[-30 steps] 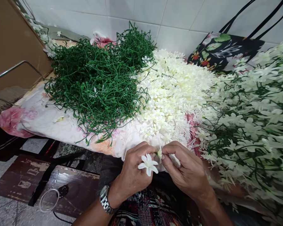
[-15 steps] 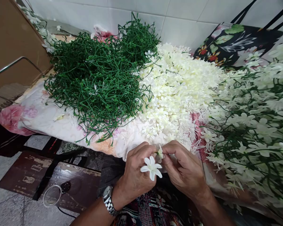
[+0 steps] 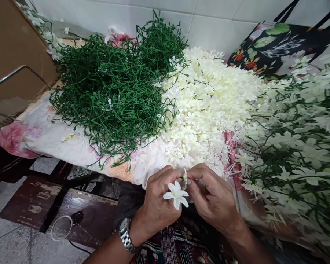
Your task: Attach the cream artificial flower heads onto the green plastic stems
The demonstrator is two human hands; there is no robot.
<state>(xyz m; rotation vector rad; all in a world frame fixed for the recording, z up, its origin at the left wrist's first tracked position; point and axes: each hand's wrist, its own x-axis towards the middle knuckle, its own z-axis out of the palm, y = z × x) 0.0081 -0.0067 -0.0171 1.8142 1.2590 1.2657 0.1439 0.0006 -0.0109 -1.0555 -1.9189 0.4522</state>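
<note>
My left hand [image 3: 161, 198], with a metal watch [image 3: 125, 234] on its wrist, is closed on a green stem that is mostly hidden. An open white artificial flower [image 3: 176, 195] sticks out in front of its fingers. Between the fingertips of both hands is a second small white flower [image 3: 184, 177], seen edge-on. My right hand [image 3: 213, 200] pinches this flower from the right. Just beyond the hands lie a heap of loose white blossoms [image 3: 209, 99] and, to its left, a tangle of green plastic stems [image 3: 112, 91].
Finished-looking white flowers on green stems [image 3: 297, 146] are piled along the right side. A black floral bag [image 3: 280, 47] leans on the tiled wall. Under the heaps is a flowered cloth [image 3: 52, 128]. At left are a cardboard box [image 3: 19, 47] and a low brown wooden board [image 3: 82, 216].
The small flower between my fingertips has turned more edge-on, and my right fingers have shifted slightly left toward my left hand. The view has moved a little; the heaps look the same.
</note>
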